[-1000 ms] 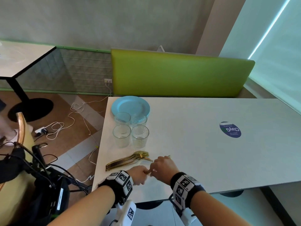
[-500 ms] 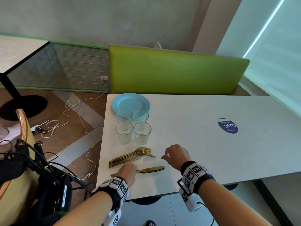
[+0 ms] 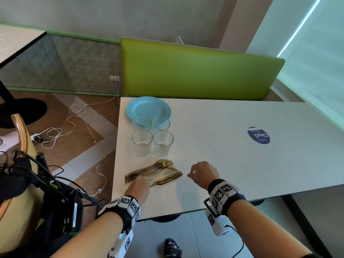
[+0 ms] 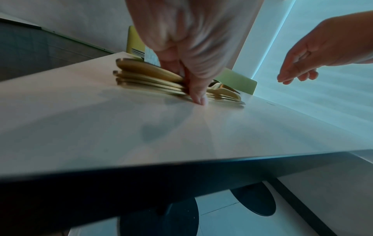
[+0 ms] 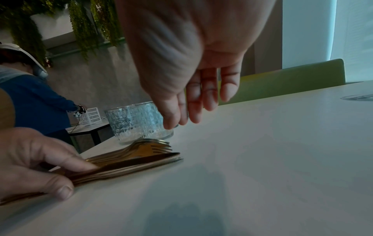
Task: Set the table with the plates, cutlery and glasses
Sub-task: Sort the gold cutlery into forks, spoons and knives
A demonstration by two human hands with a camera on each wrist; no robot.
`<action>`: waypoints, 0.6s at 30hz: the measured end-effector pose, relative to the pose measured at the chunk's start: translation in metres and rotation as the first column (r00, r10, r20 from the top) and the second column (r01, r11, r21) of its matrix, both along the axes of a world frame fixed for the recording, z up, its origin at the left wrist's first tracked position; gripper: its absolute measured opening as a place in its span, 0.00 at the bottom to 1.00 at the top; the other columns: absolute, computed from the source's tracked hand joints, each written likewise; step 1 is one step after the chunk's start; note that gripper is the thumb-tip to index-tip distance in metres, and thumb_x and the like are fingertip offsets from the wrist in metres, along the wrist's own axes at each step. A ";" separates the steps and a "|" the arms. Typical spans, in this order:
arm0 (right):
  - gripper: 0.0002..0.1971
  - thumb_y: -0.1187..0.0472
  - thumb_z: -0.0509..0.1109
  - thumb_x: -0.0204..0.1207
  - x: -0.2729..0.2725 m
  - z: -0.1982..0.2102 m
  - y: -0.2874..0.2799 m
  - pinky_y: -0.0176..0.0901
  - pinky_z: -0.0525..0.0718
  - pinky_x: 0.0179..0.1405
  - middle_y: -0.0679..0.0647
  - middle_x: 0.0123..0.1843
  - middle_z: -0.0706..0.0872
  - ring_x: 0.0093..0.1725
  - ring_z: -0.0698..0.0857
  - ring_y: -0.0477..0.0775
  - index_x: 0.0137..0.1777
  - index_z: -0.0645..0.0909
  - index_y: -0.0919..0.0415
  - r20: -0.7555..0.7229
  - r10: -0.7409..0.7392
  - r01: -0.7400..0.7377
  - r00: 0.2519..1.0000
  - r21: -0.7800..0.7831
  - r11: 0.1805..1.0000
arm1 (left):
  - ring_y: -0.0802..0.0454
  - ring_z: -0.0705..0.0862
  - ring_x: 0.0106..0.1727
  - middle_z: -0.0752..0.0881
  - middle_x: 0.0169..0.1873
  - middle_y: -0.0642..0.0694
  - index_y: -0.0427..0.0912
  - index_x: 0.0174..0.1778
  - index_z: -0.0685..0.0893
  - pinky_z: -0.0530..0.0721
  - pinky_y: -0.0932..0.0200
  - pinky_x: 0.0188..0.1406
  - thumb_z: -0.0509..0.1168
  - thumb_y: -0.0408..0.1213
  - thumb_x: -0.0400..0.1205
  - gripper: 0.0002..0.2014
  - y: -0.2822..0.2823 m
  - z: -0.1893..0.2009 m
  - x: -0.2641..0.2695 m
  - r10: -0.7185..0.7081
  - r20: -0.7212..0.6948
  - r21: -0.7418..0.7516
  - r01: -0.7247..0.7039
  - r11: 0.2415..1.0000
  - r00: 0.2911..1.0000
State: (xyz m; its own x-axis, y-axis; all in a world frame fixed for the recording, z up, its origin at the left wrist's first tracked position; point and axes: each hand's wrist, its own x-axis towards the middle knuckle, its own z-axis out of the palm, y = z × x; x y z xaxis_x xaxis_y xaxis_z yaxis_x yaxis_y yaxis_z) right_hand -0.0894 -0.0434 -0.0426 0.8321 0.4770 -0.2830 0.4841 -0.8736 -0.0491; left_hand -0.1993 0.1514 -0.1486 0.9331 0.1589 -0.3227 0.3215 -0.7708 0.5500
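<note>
Near the front left of the white table [image 3: 232, 164], my left hand [image 3: 144, 183] pinches the handles of a bundle of gold knives [image 3: 168, 178]; the blades point right. In the right wrist view its finger lies over the knives [image 5: 137, 164] and its thumb touches the table. Gold forks and spoons [image 3: 150, 169] lie just behind, touching the knives. Behind them stand several ribbed glasses [image 3: 152, 140], then the blue plates [image 3: 149, 108]. My right hand [image 3: 192, 174] hovers right of the blade tips, fingers relaxed, holding nothing.
A round blue sticker [image 3: 258, 135] lies on the table's right half. A green bench back [image 3: 195, 71] runs along the far edge. Left of the table are a wooden chair [image 3: 20, 138] with black gear and cables on the floor [image 3: 78, 123].
The two hands were together at the cutlery. My right hand has let go and drawn off to the right. My left hand has slid the knives back against the forks and spoons.
</note>
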 end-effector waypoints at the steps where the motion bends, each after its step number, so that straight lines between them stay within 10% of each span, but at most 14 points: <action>1: 0.16 0.48 0.63 0.81 0.000 0.000 0.001 0.44 0.81 0.59 0.54 0.60 0.85 0.61 0.83 0.54 0.59 0.85 0.55 -0.004 -0.002 0.002 1.000 -0.002 1.000 | 0.48 0.76 0.68 0.77 0.66 0.44 0.44 0.72 0.76 0.69 0.71 0.62 0.58 0.31 0.83 0.20 0.002 -0.002 0.000 -0.004 0.017 0.010 0.003 1.000 1.000; 4: 0.15 0.48 0.63 0.81 0.001 -0.001 0.003 0.44 0.81 0.59 0.54 0.60 0.86 0.61 0.83 0.54 0.59 0.84 0.54 -0.008 -0.001 0.001 1.000 -0.015 1.000 | 0.42 0.82 0.61 0.76 0.45 0.50 0.43 0.68 0.78 0.80 0.56 0.61 0.58 0.31 0.82 0.18 0.003 0.004 -0.003 0.035 0.014 0.040 -0.035 0.999 0.999; 18: 0.14 0.50 0.63 0.81 0.009 0.008 0.014 0.44 0.81 0.58 0.54 0.60 0.85 0.61 0.83 0.55 0.59 0.84 0.54 -0.016 0.001 -0.002 1.000 -0.032 0.999 | 0.49 0.79 0.64 0.77 0.65 0.44 0.44 0.69 0.75 0.76 0.58 0.62 0.60 0.36 0.83 0.17 0.003 0.034 -0.003 0.049 0.110 0.137 -0.064 0.988 0.993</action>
State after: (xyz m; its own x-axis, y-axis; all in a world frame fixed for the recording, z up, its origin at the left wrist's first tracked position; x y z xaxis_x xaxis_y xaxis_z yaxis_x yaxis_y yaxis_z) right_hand -0.0805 -0.0299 -0.0350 0.8265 0.4686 -0.3118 0.4847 -0.8742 -0.0291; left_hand -0.2022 0.1541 -0.1147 0.9491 0.2492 -0.1928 0.3123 -0.8249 0.4711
